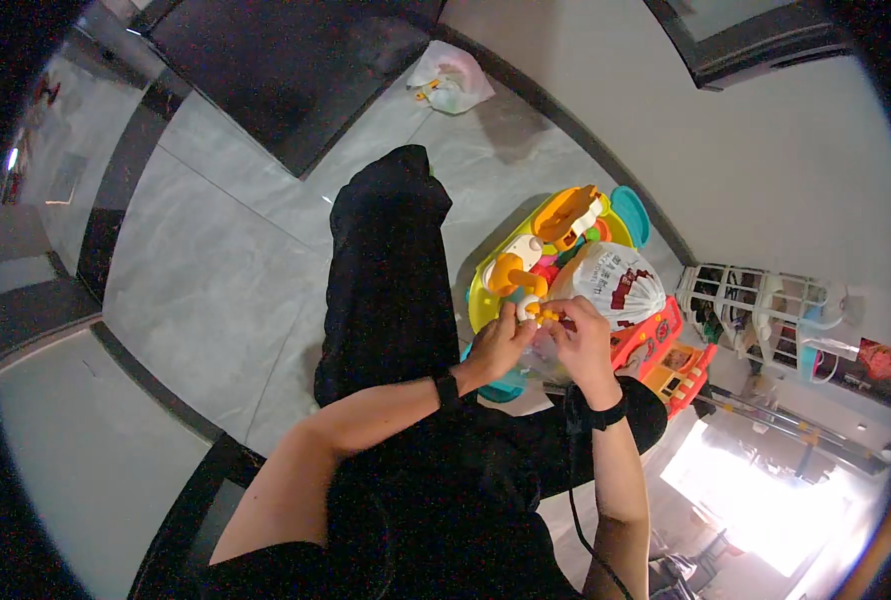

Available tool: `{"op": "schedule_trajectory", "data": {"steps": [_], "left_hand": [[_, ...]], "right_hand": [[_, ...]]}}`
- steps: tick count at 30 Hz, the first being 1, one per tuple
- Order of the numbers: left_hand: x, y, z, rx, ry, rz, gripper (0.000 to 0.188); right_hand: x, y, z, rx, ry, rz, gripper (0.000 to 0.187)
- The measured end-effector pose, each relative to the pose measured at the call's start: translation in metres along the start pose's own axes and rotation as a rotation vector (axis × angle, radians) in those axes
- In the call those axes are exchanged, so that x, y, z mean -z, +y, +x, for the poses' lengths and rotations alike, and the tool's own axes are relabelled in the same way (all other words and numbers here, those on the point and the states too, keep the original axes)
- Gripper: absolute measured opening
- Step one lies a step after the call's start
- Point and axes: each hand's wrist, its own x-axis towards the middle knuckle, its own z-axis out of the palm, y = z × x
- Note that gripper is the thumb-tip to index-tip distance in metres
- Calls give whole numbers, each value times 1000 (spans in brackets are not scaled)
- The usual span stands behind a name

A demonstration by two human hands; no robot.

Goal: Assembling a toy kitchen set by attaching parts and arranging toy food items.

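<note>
Both hands meet over a yellow-green toy tub [479,303] on the floor to my right. My left hand [499,348] pinches a small yellow-and-white toy piece [531,309] from the left side. From the right, the fingers of my right hand [584,345] close on the same piece; its exact shape is partly hidden by the fingertips. Just beyond it rises a yellow toy tap-like part [511,272] with a white top. An orange-yellow toy part [570,215] stands at the tub's far end, beside a teal flap [631,215]. Small colourful pieces lie inside the tub.
A tied white plastic bag [621,283] sits against the tub's right side. Next to it is a red and orange toy [656,345]. A white wire rack [746,305] stands by the wall. Farther off, another small bag [450,78] lies near a dark cabinet [286,70].
</note>
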Motion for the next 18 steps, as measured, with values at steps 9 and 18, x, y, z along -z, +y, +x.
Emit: {"op": "schedule_trajectory", "data": {"steps": [9, 18], "left_hand": [[-1, -4, 2, -33, 25, 45, 32], [0, -3, 0, -61, 27, -14, 30]], "right_hand": [[-13, 2, -10, -169, 187, 242, 16], [-17, -5, -20, -73, 315, 144, 17]]}}
